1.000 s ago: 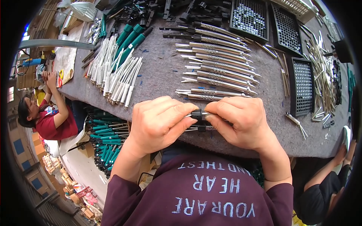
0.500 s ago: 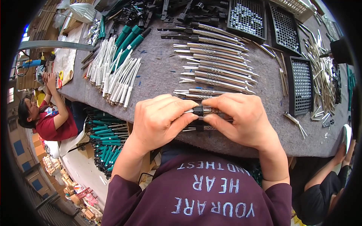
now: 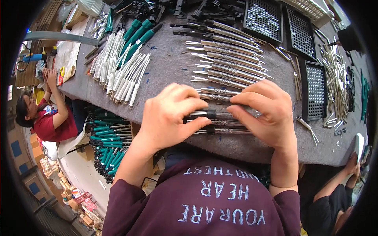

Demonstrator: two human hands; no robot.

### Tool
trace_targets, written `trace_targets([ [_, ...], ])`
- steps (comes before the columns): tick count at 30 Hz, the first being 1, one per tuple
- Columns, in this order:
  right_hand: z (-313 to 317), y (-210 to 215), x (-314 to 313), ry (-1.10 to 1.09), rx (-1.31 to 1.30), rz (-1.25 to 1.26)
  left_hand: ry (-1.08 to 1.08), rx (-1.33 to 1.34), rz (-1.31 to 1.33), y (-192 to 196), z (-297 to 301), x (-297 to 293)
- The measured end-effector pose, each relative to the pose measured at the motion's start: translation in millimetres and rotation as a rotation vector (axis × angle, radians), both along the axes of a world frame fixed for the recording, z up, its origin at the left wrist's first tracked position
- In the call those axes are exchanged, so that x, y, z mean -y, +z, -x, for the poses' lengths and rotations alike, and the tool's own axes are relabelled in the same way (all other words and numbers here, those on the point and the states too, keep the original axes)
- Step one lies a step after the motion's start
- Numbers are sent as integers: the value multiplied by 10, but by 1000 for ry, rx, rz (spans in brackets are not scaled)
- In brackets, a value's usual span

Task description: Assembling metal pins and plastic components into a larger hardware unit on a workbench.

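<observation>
My left hand (image 3: pixel 171 116) is at the left end of a perforated metal tube (image 3: pixel 223 115) with a black collar (image 3: pixel 210 114). Thumb and forefinger are parted on either side of the thin wires at that end. Over the tube's right part is my right hand (image 3: pixel 267 112), its thumb and forefinger also apart. Nearer to me lies a second collared metal tube (image 3: pixel 232 131), partly under the hands. Behind them, a row of similar tubes (image 3: pixel 228 70) with pale wires at their left ends runs away across the grey cloth-covered table (image 3: pixel 165 74).
Left of the row lie white rods with wires (image 3: pixel 122 74) and green handles (image 3: pixel 138 37). Black trays (image 3: pixel 315 90) with small metal parts and a heap of thin metal tubes (image 3: pixel 334 78) are at the right. Co-workers sit at the left (image 3: pixel 59 118) and right (image 3: pixel 334 200).
Both hands have loosened from the black collar and spread apart, the right one moving rightward. The collared tube now lies between them on the table. The whole view has shifted slightly.
</observation>
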State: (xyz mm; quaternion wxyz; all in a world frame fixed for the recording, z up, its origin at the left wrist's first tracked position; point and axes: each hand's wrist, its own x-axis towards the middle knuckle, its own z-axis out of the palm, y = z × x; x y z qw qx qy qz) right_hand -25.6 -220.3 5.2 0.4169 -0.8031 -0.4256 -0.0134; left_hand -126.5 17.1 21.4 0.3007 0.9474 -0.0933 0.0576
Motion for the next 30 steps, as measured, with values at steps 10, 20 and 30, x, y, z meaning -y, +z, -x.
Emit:
trace_targets([
  [10,62,-89,-132,-67,161,217,146,102,-128,-164,-28,-200],
  [20,57,-64,-146,-62,110,193,54,183,-87,-53,-51,-178],
  [30,76,28,-218,-44,138,182,58,128,-31,83,-114,-22],
])
